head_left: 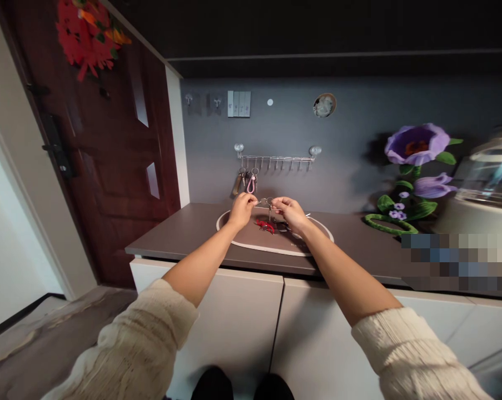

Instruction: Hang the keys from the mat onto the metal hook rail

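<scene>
My left hand (243, 210) pinches a thin metal piece that looks like a key, its round end pointing to the right. My right hand (291, 214) closes on a key ring (270, 200), and the two metal parts meet between my fingertips. From the ring a key (270, 212) hangs down. Both hands are above an oval brown mat (271, 244) with a pale rim. On the mat lie a red object with a metal ring (265, 226) and a dark item partly hidden by my right hand.
A clear hook rail (276, 159) on the grey wall holds several keys and a pink loop (251, 184) at its left end. Purple artificial flowers (417, 150) and a clear-topped appliance (488, 183) stand on the right. At left is a dark red door (109, 166).
</scene>
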A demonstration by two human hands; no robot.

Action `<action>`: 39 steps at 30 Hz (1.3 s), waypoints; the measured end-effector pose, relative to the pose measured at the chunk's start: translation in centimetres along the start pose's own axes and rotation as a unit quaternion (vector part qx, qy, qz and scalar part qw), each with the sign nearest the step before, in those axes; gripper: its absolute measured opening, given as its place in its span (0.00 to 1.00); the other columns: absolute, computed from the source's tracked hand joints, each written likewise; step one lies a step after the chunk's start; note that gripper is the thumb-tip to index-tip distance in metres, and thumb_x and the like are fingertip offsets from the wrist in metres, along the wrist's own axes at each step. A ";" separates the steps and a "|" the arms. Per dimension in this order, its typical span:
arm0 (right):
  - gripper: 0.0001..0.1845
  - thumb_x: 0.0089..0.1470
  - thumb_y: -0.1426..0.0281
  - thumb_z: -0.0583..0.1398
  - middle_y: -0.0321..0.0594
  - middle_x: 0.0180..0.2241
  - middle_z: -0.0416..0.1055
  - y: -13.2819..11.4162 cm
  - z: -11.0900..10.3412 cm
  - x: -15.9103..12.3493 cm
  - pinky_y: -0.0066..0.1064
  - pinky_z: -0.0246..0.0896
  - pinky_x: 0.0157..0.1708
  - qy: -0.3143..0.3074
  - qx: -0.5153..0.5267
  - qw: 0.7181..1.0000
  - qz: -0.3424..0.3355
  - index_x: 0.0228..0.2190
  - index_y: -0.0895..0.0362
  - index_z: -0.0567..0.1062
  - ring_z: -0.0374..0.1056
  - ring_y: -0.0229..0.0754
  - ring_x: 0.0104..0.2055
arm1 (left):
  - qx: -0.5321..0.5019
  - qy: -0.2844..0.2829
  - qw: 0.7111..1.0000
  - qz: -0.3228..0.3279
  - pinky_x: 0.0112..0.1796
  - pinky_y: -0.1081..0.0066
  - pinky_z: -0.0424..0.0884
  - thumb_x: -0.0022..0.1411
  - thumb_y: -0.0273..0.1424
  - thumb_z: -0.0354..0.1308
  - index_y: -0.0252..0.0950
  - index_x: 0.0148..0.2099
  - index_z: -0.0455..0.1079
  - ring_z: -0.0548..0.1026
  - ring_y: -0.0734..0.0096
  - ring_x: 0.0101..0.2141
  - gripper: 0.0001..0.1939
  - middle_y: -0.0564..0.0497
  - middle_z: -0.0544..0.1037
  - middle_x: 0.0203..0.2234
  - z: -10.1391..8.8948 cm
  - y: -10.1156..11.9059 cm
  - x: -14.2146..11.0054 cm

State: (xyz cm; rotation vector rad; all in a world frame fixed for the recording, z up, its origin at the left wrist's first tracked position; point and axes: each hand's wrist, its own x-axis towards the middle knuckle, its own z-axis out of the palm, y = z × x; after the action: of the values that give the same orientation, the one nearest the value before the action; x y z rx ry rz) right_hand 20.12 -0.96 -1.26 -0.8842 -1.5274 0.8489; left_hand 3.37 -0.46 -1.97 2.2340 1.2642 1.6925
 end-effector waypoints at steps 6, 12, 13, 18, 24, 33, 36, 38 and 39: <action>0.15 0.41 0.58 0.60 0.34 0.25 0.66 0.0 0.0 0.0 0.28 0.58 0.34 -0.010 -0.005 0.999 -0.031 0.27 0.57 0.67 0.60 0.33 0.28 | 0.061 -0.049 0.996 0.033 0.40 0.70 0.62 0.56 0.25 0.51 0.36 0.32 0.68 0.67 0.69 0.37 0.05 0.50 0.71 0.33 0.2 -0.1 -0.3; 0.17 0.41 0.56 0.59 0.34 0.27 0.65 0.3 -0.1 0.1 0.29 0.58 0.36 -0.003 -0.012 0.999 -0.043 0.28 0.57 0.66 0.61 0.33 0.30 | 0.083 -0.096 0.990 0.059 0.40 0.69 0.62 0.55 0.26 0.54 0.36 0.33 0.69 0.67 0.69 0.36 0.04 0.50 0.71 0.33 0.6 0.0 -0.5; 0.17 0.41 0.56 0.60 0.34 0.27 0.65 0.4 -0.1 0.1 0.29 0.58 0.36 -0.002 -0.009 0.999 -0.043 0.28 0.57 0.66 0.61 0.33 0.30 | 0.085 -0.102 0.989 0.063 0.40 0.69 0.62 0.55 0.27 0.54 0.36 0.34 0.69 0.67 0.69 0.36 0.04 0.50 0.71 0.32 0.6 0.0 -0.5; 0.17 0.41 0.56 0.59 0.34 0.27 0.65 0.3 -0.2 0.0 0.29 0.58 0.36 -0.003 -0.002 0.999 -0.047 0.28 0.57 0.67 0.61 0.33 0.30 | 0.099 -0.096 0.987 0.077 0.39 0.69 0.62 0.59 0.29 0.48 0.37 0.35 0.69 0.68 0.68 0.36 0.08 0.49 0.72 0.33 0.8 0.2 -0.7; 0.16 0.42 0.57 0.58 0.35 0.27 0.66 -0.1 -0.2 0.0 0.29 0.58 0.36 0.007 -0.024 0.999 -0.047 0.28 0.57 0.67 0.62 0.35 0.31 | 0.138 -0.072 0.985 0.079 0.38 0.68 0.62 0.62 0.29 0.42 0.36 0.36 0.67 0.68 0.66 0.37 0.11 0.47 0.72 0.34 1.1 0.1 -0.5; 0.17 0.41 0.57 0.59 0.35 0.26 0.67 0.0 0.5 1.7 0.29 0.58 0.33 0.033 -0.018 0.998 -0.044 0.27 0.58 0.66 0.64 0.35 0.29 | 0.138 -0.040 0.989 0.020 0.38 0.70 0.61 0.62 0.29 0.41 0.36 0.37 0.66 0.69 0.68 0.36 0.12 0.47 0.73 0.33 1.4 -0.4 -0.1; 0.15 0.41 0.59 0.60 0.35 0.24 0.67 -0.8 0.9 3.0 0.28 0.58 0.31 0.035 -0.004 0.999 -0.034 0.25 0.58 0.66 0.64 0.34 0.27 | 0.129 -0.025 0.991 -0.012 0.37 0.71 0.61 0.63 0.29 0.41 0.36 0.38 0.66 0.70 0.69 0.35 0.13 0.47 0.74 0.32 1.5 -0.6 -0.1; 0.13 0.41 0.61 0.60 0.34 0.22 0.67 -1.4 1.1 4.1 0.27 0.58 0.29 0.046 0.004 0.999 -0.027 0.24 0.58 0.66 0.63 0.33 0.25 | 0.122 -0.018 0.992 -0.033 0.35 0.72 0.61 0.63 0.30 0.40 0.36 0.38 0.66 0.70 0.70 0.34 0.13 0.48 0.74 0.31 1.6 -0.8 -0.1; 0.12 0.42 0.63 0.59 0.34 0.22 0.66 -1.7 1.2 4.7 0.26 0.58 0.28 0.055 0.008 0.998 -0.025 0.24 0.58 0.66 0.63 0.33 0.25 | 0.117 -0.018 0.992 -0.042 0.34 0.72 0.61 0.63 0.30 0.40 0.36 0.38 0.66 0.70 0.70 0.33 0.13 0.48 0.74 0.31 1.6 -0.8 -0.1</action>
State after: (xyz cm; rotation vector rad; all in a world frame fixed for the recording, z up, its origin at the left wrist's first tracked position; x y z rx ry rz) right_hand 18.33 2.41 2.22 -0.8635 -1.4395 0.7641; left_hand 4.27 0.67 -3.07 2.2838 1.5992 1.5384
